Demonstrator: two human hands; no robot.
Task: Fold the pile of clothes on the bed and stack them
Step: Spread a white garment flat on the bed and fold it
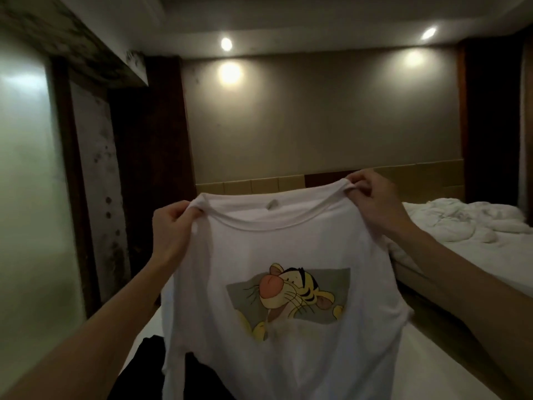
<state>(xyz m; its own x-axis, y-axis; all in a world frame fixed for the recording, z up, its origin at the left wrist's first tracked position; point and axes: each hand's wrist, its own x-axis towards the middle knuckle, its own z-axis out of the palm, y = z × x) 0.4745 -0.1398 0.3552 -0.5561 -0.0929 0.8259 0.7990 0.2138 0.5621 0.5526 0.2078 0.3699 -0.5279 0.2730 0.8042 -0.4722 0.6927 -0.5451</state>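
I hold a white T-shirt [288, 249] with a cartoon tiger print up in front of me, spread wide and hanging down over the bed. My left hand [173, 229] pinches its left shoulder by the collar. My right hand [372, 197] grips the right shoulder, slightly higher. A dark garment [144, 368] lies on the white bed [450, 353] below, partly hidden behind the shirt.
A crumpled white duvet [461, 220] lies on the bed at the far right. A tan headboard [259, 183] runs along the back wall. A glass partition [28, 183] and dark wooden frame [75, 183] stand close on the left.
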